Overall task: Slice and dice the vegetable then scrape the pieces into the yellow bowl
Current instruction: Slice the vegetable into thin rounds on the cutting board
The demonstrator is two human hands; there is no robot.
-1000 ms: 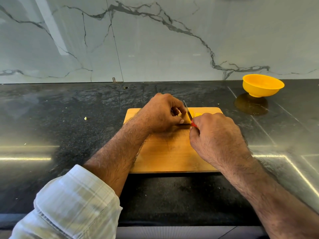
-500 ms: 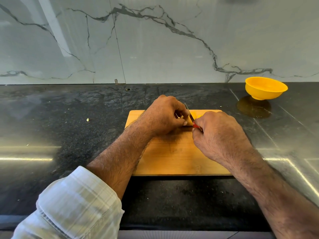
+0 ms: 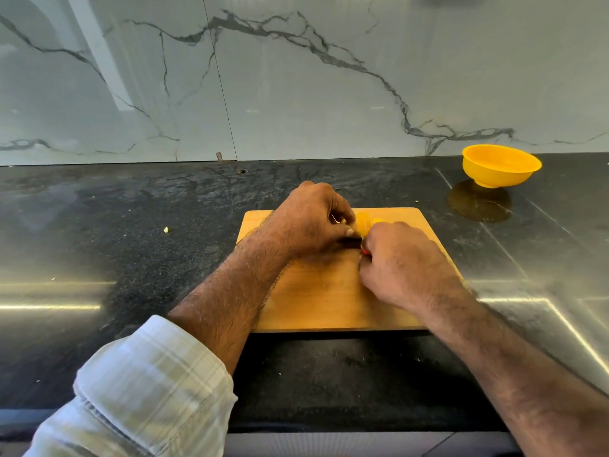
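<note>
Vegetable (image 3: 363,222), rounded yellow, pinched by left hand (image 3: 309,222) on wooden board (image 3: 329,301).

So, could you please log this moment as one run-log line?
phase: slicing | left hand: holds yellow vegetable on wooden cutting board | right hand: grips red-handled knife | yellow plastic bowl: apart, far right

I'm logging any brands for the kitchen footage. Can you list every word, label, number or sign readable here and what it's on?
None: no readable text on the yellow bowl, the cutting board, the counter, the marble wall or the sleeve.
</note>
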